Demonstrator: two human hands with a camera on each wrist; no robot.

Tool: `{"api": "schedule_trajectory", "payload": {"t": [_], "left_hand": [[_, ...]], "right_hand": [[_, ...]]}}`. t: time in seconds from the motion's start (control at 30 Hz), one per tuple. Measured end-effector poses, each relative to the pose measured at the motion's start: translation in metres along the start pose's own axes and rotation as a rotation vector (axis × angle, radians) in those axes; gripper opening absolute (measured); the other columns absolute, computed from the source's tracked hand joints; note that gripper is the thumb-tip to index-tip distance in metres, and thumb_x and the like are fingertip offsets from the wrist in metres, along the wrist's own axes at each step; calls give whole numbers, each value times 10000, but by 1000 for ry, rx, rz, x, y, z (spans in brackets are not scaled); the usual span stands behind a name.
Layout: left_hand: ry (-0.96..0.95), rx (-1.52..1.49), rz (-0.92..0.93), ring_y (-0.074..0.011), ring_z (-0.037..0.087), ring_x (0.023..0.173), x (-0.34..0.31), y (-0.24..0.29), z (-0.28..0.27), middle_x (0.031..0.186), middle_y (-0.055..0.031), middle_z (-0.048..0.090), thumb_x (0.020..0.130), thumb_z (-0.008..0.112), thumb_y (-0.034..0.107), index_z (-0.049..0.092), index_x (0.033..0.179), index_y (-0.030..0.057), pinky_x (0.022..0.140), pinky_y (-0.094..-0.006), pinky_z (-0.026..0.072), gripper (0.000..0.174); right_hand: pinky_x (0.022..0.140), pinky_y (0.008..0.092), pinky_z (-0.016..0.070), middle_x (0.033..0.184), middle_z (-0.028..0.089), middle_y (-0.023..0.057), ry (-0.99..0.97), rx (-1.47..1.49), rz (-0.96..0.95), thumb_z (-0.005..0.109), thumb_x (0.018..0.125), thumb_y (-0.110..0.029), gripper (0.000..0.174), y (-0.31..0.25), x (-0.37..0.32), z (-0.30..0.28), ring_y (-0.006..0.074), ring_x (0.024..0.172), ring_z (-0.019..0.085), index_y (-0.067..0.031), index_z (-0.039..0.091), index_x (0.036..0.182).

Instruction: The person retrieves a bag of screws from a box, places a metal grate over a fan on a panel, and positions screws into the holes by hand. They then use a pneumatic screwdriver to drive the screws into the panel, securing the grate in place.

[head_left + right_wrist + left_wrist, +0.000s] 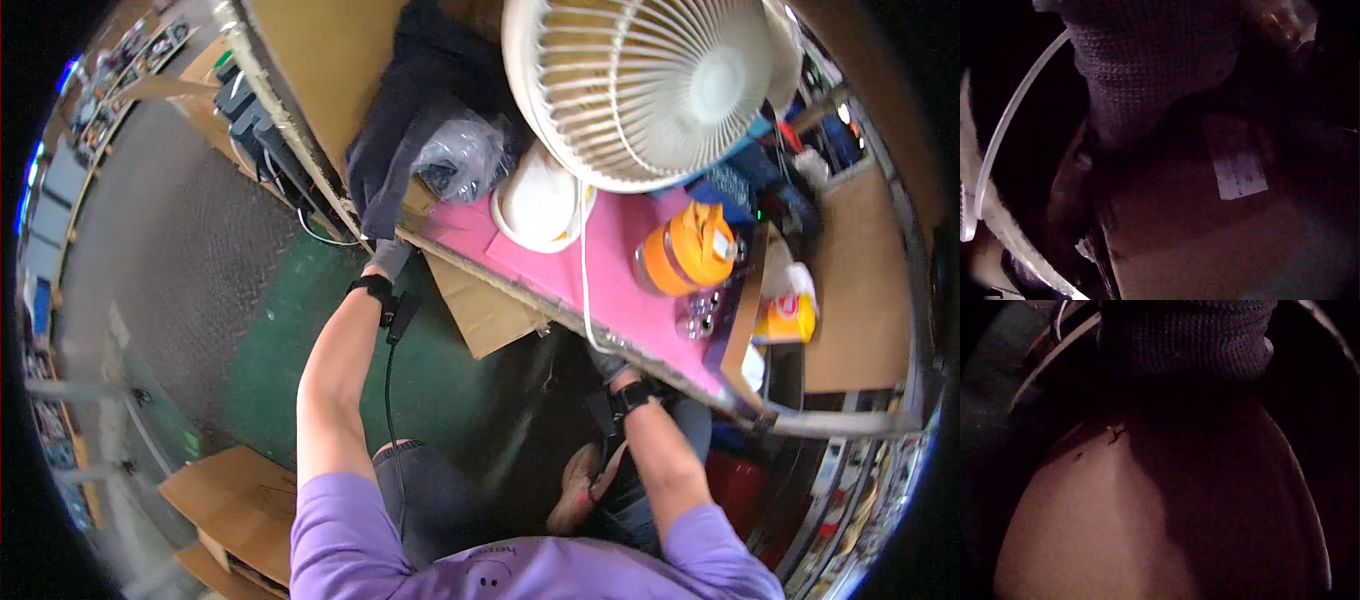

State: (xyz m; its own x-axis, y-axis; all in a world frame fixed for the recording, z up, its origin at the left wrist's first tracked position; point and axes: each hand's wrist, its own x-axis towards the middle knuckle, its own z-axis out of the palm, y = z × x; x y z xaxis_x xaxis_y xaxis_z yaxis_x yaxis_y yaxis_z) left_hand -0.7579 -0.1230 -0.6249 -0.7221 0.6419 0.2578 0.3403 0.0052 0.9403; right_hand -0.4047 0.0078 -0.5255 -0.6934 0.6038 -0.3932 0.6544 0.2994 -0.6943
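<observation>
In the head view, the left hand (390, 257) wears a grey glove and reaches in at the left corner of a pink-topped table (465, 225), beside a hanging dark cloth (385, 170). Its fingers are hidden. Brown cardboard (485, 305) lies below the table edge, between the two hands. The gloved right hand (605, 365) is partly under the front edge, fingers out of sight. The left wrist view has the knitted glove (1185, 340) above a tan surface (1085, 519). In the right wrist view, the glove (1154, 69) is over a cardboard box (1179, 250) with a white label (1241, 165).
A white fan (690, 90), an orange-lidded jar (685, 250) and a plastic bag (462, 155) are on the table. A white cord (585, 270) hangs over its front edge. An open carton (235, 500) stands on the floor at lower left.
</observation>
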Motion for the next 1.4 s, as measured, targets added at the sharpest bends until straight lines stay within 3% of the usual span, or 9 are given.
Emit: {"api": "schedule_trajectory", "payload": {"t": [0.33, 0.5, 0.57, 0.67, 0.73, 0.8, 0.87, 1.2, 1.4], "left_hand": [[-153, -48, -573, -197, 478, 1072, -77, 27, -59, 1183, -134, 510, 845, 465, 515, 258, 1367, -21, 894, -284, 374, 777], [-388, 27, -538, -233, 556, 1013, -105, 82, -66, 1211, -155, 513, 829, 564, 387, 350, 1304, -3, 872, -315, 415, 651], [-424, 171, -484, -279, 571, 979, -109, 108, -63, 1210, -166, 508, 825, 569, 357, 370, 1277, 8, 852, -336, 432, 605], [-417, 387, -418, -309, 503, 1089, -125, 151, -63, 1131, -175, 547, 816, 582, 249, 389, 1240, 21, 939, -353, 376, 518], [-370, 580, 234, -308, 501, 1056, -138, 169, -67, 1016, -144, 579, 765, 601, 207, 465, 1155, 67, 928, -407, 376, 437], [-468, 688, 259, -254, 494, 1062, -154, 206, -71, 981, -99, 575, 726, 606, 223, 524, 1011, 86, 920, -433, 372, 327], [-1082, 695, 289, -206, 477, 1093, -168, 230, -71, 1043, -76, 561, 742, 581, 268, 557, 923, 106, 949, -441, 341, 244], [-870, 1008, 734, -166, 544, 941, -214, 249, -63, 867, -41, 546, 717, 556, 232, 550, 806, 136, 962, -404, 363, 131], [-701, 1660, 83, -230, 558, 743, -211, 257, -119, 918, -62, 573, 706, 558, 196, 583, 882, 87, 814, -351, 390, 208]], "right_hand": [[916, 408, 401, 1170, 485, 217, 94, 179, -214, 658, 784, -394, 691, 20, -112, 78, 340, 1069, 506, 13, 357, 1254], [870, 423, 430, 1153, 496, 213, -426, 98, -113, 671, 759, -412, 631, -27, -180, 75, 358, 1049, 510, -10, 440, 1187], [874, 444, 423, 1163, 505, 199, -1219, -373, -134, 590, 807, -423, 527, -48, -166, 68, 376, 1088, 477, -24, 491, 1136], [854, 443, 436, 1165, 514, 182, -1275, -529, -336, 523, 831, -396, 447, -102, -141, 55, 370, 1092, 470, -36, 530, 1095], [880, 439, 417, 1125, 534, 151, -694, -611, -721, 537, 801, -339, 393, -127, -129, 42, 308, 1051, 507, -58, 553, 1075], [912, 443, 376, 1090, 538, 133, -273, -711, -1131, 551, 769, -330, 384, -125, -92, 51, 254, 1013, 524, -75, 569, 1056], [930, 449, 349, 1052, 553, 113, -360, -812, -1147, 541, 773, -325, 354, -126, -67, 55, 241, 1001, 528, -83, 581, 1029], [579, 434, 512, 741, 652, 165, -1062, -1233, -674, 584, 711, -204, 187, -133, -61, 19, 339, 680, 641, -38, 665, 740], [624, 456, 496, 824, 636, 207, -1165, -1138, -631, 573, 708, -150, 289, -116, -48, 38, 378, 748, 620, -18, 599, 963]]}}
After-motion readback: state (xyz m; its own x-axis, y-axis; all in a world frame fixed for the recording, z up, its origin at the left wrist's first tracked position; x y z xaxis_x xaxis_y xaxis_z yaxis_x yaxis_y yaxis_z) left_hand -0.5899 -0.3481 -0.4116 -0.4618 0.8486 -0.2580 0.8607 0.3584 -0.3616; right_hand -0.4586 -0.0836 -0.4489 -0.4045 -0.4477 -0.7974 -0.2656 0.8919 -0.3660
